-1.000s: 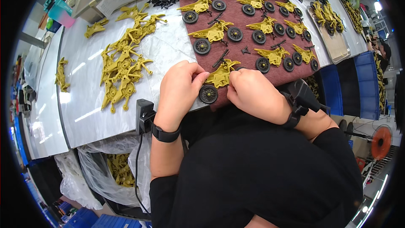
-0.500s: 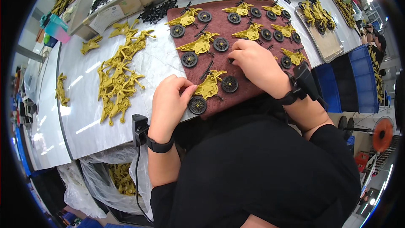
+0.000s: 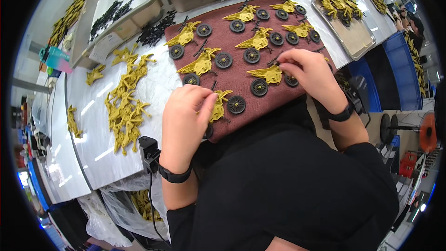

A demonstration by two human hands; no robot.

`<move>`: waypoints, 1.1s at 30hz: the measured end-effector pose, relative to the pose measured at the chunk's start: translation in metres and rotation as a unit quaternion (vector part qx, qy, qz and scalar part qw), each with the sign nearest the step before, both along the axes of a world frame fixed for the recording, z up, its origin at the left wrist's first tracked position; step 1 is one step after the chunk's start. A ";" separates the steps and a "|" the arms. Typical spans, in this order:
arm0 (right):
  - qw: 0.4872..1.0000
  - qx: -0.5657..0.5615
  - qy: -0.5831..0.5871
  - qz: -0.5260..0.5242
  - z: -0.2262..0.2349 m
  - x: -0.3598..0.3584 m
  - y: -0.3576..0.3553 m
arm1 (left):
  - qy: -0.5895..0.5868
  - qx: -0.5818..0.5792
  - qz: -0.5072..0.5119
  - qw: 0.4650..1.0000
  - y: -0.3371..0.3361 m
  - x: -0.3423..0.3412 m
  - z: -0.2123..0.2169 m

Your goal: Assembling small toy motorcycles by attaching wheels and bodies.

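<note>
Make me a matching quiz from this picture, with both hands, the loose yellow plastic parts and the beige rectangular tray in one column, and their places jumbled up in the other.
Column one:
1. Left hand
2. Loose yellow plastic parts
3. Beige rectangular tray
4. Right hand

Column two:
A. Beyond the right edge of the maroon cloth mat
B. Over the mat's right side
C. At the mat's near left corner
D. On the glossy white tabletop, left of the mat

Right pairs: 1-C, 2-D, 3-A, 4-B.
</note>
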State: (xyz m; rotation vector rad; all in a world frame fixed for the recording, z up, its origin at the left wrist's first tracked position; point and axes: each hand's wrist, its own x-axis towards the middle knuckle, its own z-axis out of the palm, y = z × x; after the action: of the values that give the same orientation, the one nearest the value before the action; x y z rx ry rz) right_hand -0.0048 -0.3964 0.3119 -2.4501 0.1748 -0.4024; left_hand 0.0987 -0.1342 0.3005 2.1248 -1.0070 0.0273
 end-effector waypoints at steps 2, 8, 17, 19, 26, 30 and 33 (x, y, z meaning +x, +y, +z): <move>0.999 -0.017 0.000 -0.044 -0.003 -0.022 -0.010 | -0.027 0.009 -0.058 0.998 -0.021 0.000 0.007; 0.995 0.018 0.035 -0.094 -0.016 -0.048 -0.004 | -0.080 0.112 -0.300 0.944 -0.075 -0.012 0.012; 1.000 -0.008 -0.020 -0.019 -0.042 -0.035 0.009 | -0.123 0.228 -0.293 0.920 -0.097 -0.003 -0.002; 1.000 -0.013 -0.011 -0.015 -0.042 -0.033 0.010 | -0.108 0.232 -0.296 0.920 -0.096 -0.002 -0.005; 0.996 -0.082 0.018 -0.025 -0.039 -0.030 0.020 | -0.098 0.226 -0.300 0.921 -0.093 0.003 -0.012; 0.993 -0.115 0.032 -0.024 -0.037 -0.028 0.026 | -0.098 0.208 -0.306 0.924 -0.092 0.007 -0.023; 0.989 -0.137 0.048 -0.031 -0.034 -0.027 0.032 | -0.105 0.189 -0.300 0.929 -0.091 0.007 -0.031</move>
State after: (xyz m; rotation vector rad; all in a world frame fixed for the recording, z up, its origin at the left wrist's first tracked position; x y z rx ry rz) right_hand -0.0317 -0.3646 0.2777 -2.7422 0.2518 -0.3546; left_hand 0.1053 -0.2250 0.2694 2.0777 -1.8837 -0.2660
